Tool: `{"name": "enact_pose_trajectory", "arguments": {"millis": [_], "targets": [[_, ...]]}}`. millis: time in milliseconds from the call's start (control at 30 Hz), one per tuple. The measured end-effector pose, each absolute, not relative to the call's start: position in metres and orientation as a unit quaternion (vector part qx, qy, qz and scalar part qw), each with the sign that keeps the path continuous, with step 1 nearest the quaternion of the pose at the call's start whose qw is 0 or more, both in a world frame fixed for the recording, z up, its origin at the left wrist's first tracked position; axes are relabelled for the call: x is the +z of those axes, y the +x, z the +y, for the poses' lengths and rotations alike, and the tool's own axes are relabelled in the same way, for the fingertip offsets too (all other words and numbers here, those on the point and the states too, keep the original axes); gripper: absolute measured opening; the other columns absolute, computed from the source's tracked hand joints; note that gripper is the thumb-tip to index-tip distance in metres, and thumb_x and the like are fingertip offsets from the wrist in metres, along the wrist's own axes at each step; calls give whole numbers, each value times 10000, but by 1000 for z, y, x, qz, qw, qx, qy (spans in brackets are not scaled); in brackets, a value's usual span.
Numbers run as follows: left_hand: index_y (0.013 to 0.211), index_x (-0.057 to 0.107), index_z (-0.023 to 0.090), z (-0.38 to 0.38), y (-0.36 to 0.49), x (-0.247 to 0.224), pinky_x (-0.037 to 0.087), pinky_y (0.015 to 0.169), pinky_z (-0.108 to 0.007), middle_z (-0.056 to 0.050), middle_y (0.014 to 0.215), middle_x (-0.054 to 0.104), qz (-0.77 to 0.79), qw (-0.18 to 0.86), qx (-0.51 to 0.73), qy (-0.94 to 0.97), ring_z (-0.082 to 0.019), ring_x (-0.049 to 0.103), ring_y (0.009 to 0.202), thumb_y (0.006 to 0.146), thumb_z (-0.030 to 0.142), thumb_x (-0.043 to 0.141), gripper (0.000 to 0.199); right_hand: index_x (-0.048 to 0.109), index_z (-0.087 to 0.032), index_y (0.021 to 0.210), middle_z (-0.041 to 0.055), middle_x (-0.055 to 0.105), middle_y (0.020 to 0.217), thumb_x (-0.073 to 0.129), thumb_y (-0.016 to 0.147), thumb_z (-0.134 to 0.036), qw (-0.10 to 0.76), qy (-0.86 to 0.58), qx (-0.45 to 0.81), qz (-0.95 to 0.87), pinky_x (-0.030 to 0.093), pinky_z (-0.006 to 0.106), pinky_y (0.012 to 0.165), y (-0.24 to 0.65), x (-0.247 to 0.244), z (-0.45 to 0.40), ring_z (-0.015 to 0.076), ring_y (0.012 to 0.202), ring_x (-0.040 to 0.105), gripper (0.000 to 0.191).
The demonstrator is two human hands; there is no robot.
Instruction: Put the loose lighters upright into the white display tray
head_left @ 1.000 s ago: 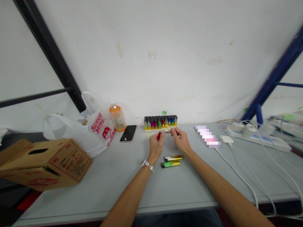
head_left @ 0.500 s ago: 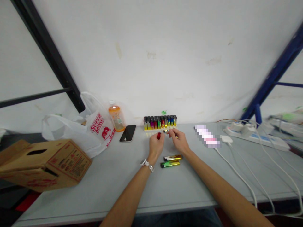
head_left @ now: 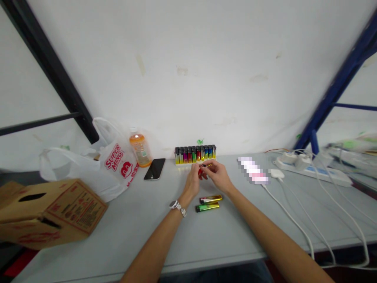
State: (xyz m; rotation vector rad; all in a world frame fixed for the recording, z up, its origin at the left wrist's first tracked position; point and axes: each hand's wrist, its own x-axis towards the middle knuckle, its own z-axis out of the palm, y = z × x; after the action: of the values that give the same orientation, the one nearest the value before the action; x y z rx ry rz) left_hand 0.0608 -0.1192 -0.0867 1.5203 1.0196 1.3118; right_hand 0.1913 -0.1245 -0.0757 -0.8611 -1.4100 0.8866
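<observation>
My left hand (head_left: 193, 181), a silver watch (head_left: 178, 207) on its wrist, is closed around a red lighter (head_left: 200, 171), mostly covered by the fingers. Against it, the fingertips of my right hand (head_left: 218, 175) pinch another lighter (head_left: 209, 165), of which a dark tip and a bit of gold show. Just behind both hands stands a tray of upright lighters (head_left: 190, 154) in many colours. Nearer me lie a white-and-gold lighter (head_left: 211, 199) and a green-and-gold lighter (head_left: 207, 207), side by side.
On the left are a cardboard box (head_left: 59, 212), a white plastic bag (head_left: 108, 169), an orange drink bottle (head_left: 140, 149) and a black phone (head_left: 154, 169). To the right lie a blurred-out phone (head_left: 253, 170), a white charger (head_left: 277, 173), cables and a power strip (head_left: 318, 169).
My two hands have come together, bringing the lighter in my right hand up against the red one in my left. The whole view has shifted slightly.
</observation>
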Motion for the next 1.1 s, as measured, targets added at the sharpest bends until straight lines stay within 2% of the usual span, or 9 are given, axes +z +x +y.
{"name": "enact_pose_trajectory", "arguments": {"millis": [133,233,367,533,633,800,900,1000,1100], "targets": [[1040,585,174,-101,59,-82,465,928,-364,-97,1050,655,466,241,474,707,-208,599,1005,981,291,387,237,613,-197,909,14,681,707,734,787,-440,638,-391,328,-577,515,300,639,211,-74,-112,176,656,658,298],[1161,585,148,-84,58,-81,406,1053,-406,-126,1227,624,434,99,348,825,-226,546,1182,929,101,372,318,634,-195,946,32,704,742,701,817,-432,645,-436,250,-576,537,332,690,230,-73,-103,202,699,685,278],[1296,543,133,-75,62,-80,397,1070,-412,-139,1345,581,420,-2,191,887,-242,509,1266,929,72,372,410,661,-190,932,64,726,854,644,859,-394,628,-462,157,-606,548,354,740,247,-72,-92,214,756,696,218],[1234,598,132,-85,60,-75,438,990,-418,-148,1236,612,431,-60,129,891,-266,550,1190,961,120,367,358,674,-191,873,63,704,862,602,865,-306,589,-454,73,-664,549,330,724,248,-71,-70,188,727,668,136],[1180,632,145,-93,52,-73,452,960,-404,-137,1171,611,439,-57,123,888,-260,564,1134,964,143,380,333,682,-190,862,53,682,840,594,852,-256,565,-446,57,-692,541,315,708,243,-70,-49,173,707,648,110],[1131,660,177,-96,35,-81,458,968,-386,-97,1073,630,443,4,160,882,-235,574,1065,920,147,476,282,703,-187,828,41,680,815,623,804,-167,492,-445,53,-747,509,301,710,241,-69,-20,162,703,623,86],[1026,688,177,-93,26,-89,479,933,-373,-79,985,647,429,82,236,868,-219,598,967,876,150,544,210,723,-196,827,33,702,807,647,784,-158,469,-444,62,-761,494,302,723,247,-65,-11,164,705,623,95],[918,699,174,-90,20,-94,506,820,-334,-61,897,652,422,175,331,826,-188,609,829,846,199,607,120,737,-199,806,24,719,780,662,779,-184,445,-443,78,-774,484,298,719,253,-58,-6,171,707,632,81],[855,702,166,-88,19,-95,494,700,-283,-45,830,654,422,246,430,759,-159,597,726,824,299,660,143,743,-192,805,24,727,764,650,794,-212,421,-447,91,-784,484,294,709,256,-52,-5,172,703,639,96]]}}
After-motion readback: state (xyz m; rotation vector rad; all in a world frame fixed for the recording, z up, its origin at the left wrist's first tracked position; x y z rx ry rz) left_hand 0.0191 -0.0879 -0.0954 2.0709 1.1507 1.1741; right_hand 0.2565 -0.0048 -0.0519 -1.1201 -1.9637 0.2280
